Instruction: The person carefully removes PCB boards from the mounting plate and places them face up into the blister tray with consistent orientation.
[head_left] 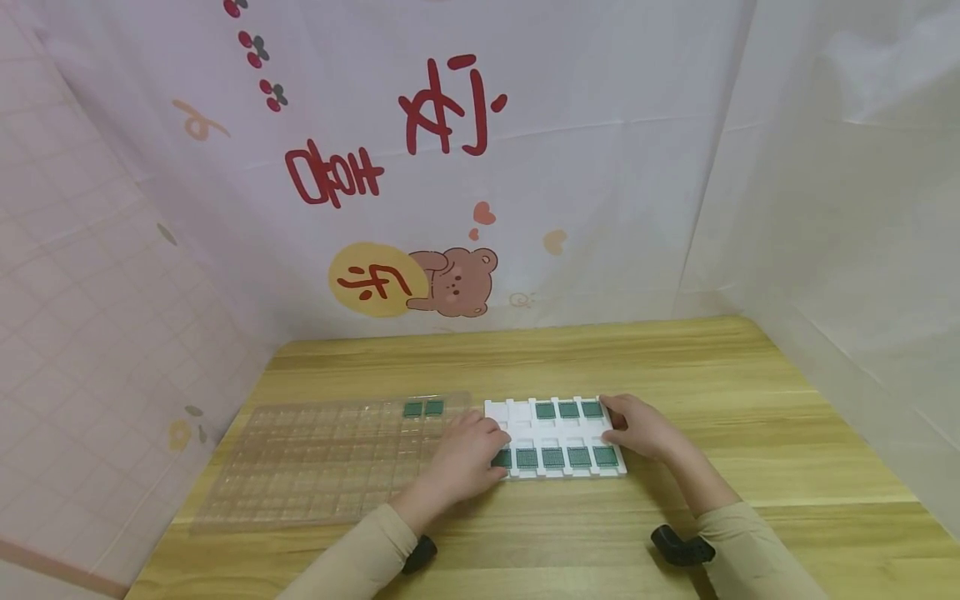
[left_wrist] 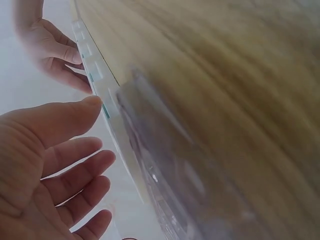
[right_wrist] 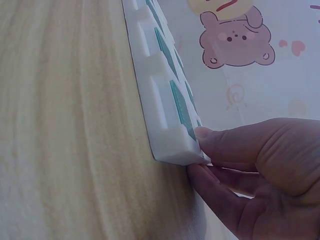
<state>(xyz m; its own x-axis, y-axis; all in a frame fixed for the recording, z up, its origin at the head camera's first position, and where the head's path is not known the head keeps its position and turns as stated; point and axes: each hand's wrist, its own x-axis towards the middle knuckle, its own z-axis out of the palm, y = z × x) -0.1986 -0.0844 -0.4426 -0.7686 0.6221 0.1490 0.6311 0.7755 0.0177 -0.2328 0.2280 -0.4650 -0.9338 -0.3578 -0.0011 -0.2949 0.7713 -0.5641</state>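
A white compartment tray (head_left: 519,432) lies on the table, with several thin green square boards (head_left: 552,457) in its two rows; two far-row slots at the left hold none. My left hand (head_left: 467,454) is at the tray's left end. Its thumb touches the near corner, partly covering a board, and its other fingers are spread loosely in the left wrist view. My right hand (head_left: 641,427) pinches the right end, the thumb (right_wrist: 225,145) at the upper edge and fingers against the end wall.
A clear plastic tray (head_left: 315,462) with many pockets lies left of the white tray, partly behind my left hand. Two green boards (head_left: 434,407) sit in its far right pockets. A printed cloth wall (head_left: 600,208) stands behind the wooden table (head_left: 675,358).
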